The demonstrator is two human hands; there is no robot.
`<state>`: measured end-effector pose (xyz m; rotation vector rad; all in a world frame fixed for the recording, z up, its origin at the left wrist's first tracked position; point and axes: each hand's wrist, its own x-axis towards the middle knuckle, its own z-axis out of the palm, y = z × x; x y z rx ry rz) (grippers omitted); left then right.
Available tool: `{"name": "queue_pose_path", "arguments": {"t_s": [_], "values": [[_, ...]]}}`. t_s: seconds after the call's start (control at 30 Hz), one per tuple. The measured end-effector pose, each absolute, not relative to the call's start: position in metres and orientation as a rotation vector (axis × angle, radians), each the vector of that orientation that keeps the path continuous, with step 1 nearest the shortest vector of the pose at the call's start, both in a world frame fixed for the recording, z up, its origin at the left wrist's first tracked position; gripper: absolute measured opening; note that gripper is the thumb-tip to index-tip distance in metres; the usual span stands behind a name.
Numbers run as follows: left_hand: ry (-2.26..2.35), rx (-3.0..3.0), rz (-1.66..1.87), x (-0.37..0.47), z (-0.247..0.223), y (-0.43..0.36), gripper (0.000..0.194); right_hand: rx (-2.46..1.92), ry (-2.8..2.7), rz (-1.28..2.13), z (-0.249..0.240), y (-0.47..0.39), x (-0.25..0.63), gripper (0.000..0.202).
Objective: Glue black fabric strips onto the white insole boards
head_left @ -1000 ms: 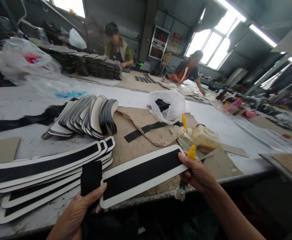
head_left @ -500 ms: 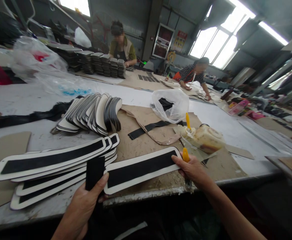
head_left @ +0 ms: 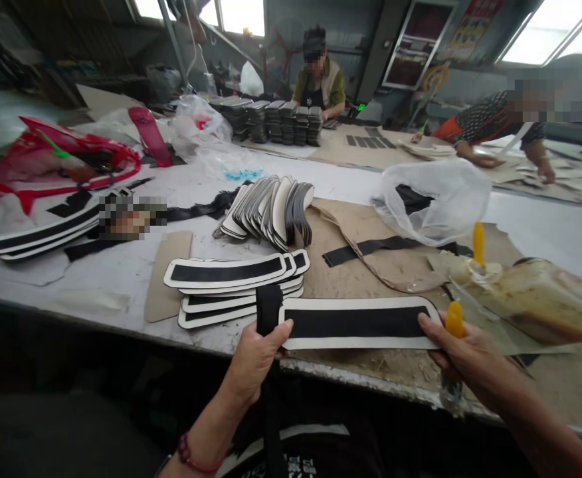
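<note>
Between my hands is a long white panel (head_left: 355, 338) with rounded corners and a black strip along its middle. My left hand (head_left: 251, 358) pinches its left end, thumb on top, and also holds a loose black strap (head_left: 269, 309) that hangs down below the table edge. At the other end, my right hand (head_left: 475, 348) is closed on the panel, with a yellow-handled brush (head_left: 455, 320) in the same grip, its bristles pointing down. Similar panels lie in a stack (head_left: 226, 272) left of the held one. Behind them leans a fanned row of curved white and grey pieces (head_left: 266, 209).
A cloudy glue container (head_left: 545, 292) lies at the right, near another yellow handle (head_left: 478, 242). Brown card (head_left: 341, 279) covers the table, with a white plastic bag (head_left: 445, 192) behind. More panels (head_left: 46, 232) and a red bag (head_left: 12, 179) sit left. Two people work across the table.
My view has swung left, bringing the red bag and far-left panels into sight. Both hands keep hold of the panel, which now lies more level in view.
</note>
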<state>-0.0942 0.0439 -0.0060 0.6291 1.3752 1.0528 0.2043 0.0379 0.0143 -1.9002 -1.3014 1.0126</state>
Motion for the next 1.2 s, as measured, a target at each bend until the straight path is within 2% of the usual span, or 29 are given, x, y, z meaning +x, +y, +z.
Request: {"name": "queue_pose_path", "arguments": {"t_s": [0.37,0.57,0.87,1.07,1.2], "values": [[1.474,0.636,1.038,-0.095,-0.009,0.045,0.045,-1.794,-1.303,1.117,0.005,0.039,0.203,0.041],[1.334,0.627,1.132,-0.094,-0.008,0.043,0.044,-1.826,-1.323,1.186,0.006,0.041,0.203,0.054],[1.372,0.506,1.107,-0.09,-0.007,0.046,0.038,-1.767,-1.316,1.14,0.009,0.041,0.202,0.04],[1.161,0.029,0.915,-0.087,0.0,0.045,0.046,-1.488,-0.918,1.428,0.01,0.034,0.201,0.041],[1.184,0.095,0.944,-0.088,-0.006,0.044,0.042,-1.463,-0.828,1.436,0.012,0.036,0.2,0.042]]}}
